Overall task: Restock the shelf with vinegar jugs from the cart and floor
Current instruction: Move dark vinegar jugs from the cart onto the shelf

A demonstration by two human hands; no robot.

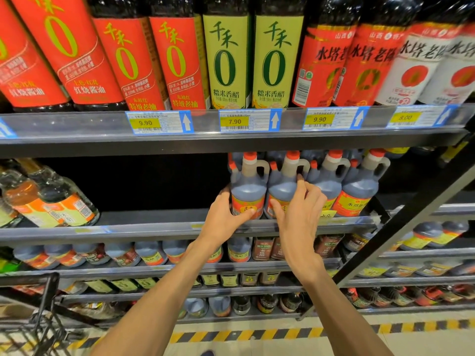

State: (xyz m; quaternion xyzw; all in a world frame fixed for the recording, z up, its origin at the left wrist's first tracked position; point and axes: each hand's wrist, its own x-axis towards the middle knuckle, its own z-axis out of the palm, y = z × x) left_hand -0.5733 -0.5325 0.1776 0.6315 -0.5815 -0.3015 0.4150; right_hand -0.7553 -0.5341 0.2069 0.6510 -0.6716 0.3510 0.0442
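Note:
Several dark vinegar jugs with red caps and orange labels stand in a row on the middle shelf. My left hand grips the base of the leftmost jug, thumb across its label. My right hand rests on the second jug, its fingers stretched up toward the handle and its thumb on the label. Two more jugs stand to the right of these. Left of my hands, that shelf is dark and bare.
Tall soy sauce and vinegar bottles fill the shelf above, with price tags below them. Glass bottles lean at the middle shelf's far left. Lower shelves hold more jugs. A black cart stands at the lower left. Yellow-black tape lines the floor.

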